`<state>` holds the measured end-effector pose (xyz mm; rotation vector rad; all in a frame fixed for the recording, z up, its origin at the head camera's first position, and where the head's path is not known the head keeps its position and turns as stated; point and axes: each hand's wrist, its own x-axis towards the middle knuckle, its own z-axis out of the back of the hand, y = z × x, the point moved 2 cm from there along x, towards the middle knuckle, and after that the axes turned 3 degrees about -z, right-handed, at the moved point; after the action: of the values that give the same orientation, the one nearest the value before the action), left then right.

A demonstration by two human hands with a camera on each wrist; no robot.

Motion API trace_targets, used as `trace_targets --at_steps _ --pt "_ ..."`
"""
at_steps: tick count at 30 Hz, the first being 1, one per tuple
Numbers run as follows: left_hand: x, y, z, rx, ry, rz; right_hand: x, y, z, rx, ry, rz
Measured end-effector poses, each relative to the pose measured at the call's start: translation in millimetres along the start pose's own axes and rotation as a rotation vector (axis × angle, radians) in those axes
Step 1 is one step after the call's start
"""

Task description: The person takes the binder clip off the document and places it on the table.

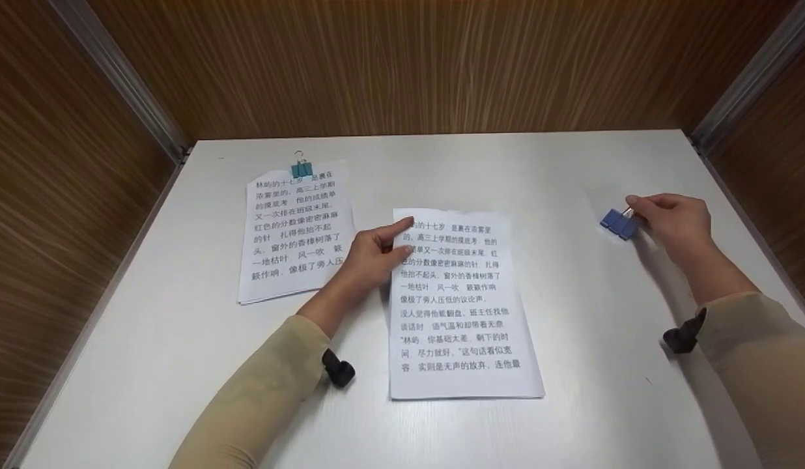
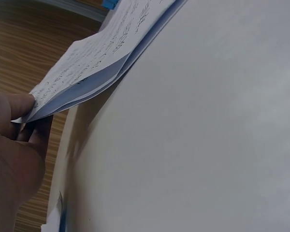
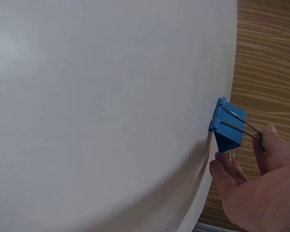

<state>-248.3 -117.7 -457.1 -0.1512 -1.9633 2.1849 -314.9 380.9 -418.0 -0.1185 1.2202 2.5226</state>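
Observation:
A stack of printed sheets (image 1: pixel 458 306) lies near the middle of the table. My left hand (image 1: pixel 373 257) pinches its upper left edge, thumb on top and fingers partly beneath; in the left wrist view the hand (image 2: pixel 14 145) lifts that edge of the sheets (image 2: pixel 96 65), which part slightly. Off to the right, my right hand (image 1: pixel 676 225) holds a blue binder clip (image 1: pixel 619 224) by a wire handle, away from the paper. The right wrist view has the clip (image 3: pixel 229 123) at the fingertips of the right hand (image 3: pixel 256 183), its second handle near the lower fingers.
Another printed stack (image 1: pixel 292 234) lies to the left with a teal binder clip (image 1: pixel 301 170) on its top edge, close to my left forearm. Wood-grain panels (image 1: pixel 428 65) stand behind the white table (image 1: pixel 572 391) and along both sides.

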Motion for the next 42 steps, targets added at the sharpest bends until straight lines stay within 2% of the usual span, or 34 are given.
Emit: trace_targets --at_steps 5,10,14,19,24,28,34,38,42 --pt "2.2 1.8 -0.2 0.044 -0.016 0.014 1.4 0 1 -0.017 -0.025 0.010" --pt "5.8 3.7 -1.3 0.046 -0.010 0.035 1.9 -2 1 -0.050 -0.031 -0.003" --pt "8.4 5.6 -3.1 0.050 0.000 0.058 0.8 -5 3 -0.032 -0.031 -0.030" --pt "11.2 7.3 -5.6 0.077 -0.003 0.074 -1.7 -6 4 -0.020 -0.041 -0.026" --pt "12.0 6.2 -7.2 0.149 -0.008 0.077 -7.0 -3 4 -0.019 -0.075 -0.020" --pt "9.0 -0.2 -8.3 0.336 -0.010 0.039 -15.4 5 3 -0.041 -0.128 0.049" --pt "0.7 -16.9 -13.1 0.674 0.016 -0.077 -40.5 23 -6 -0.111 -0.214 0.296" --pt "-9.3 -27.8 -18.1 0.881 0.034 -0.085 -66.2 37 -22 -0.177 -0.202 0.465" --pt "-27.1 -36.0 -26.1 1.071 0.133 -0.102 -97.8 48 -46 -0.288 -0.153 0.627"
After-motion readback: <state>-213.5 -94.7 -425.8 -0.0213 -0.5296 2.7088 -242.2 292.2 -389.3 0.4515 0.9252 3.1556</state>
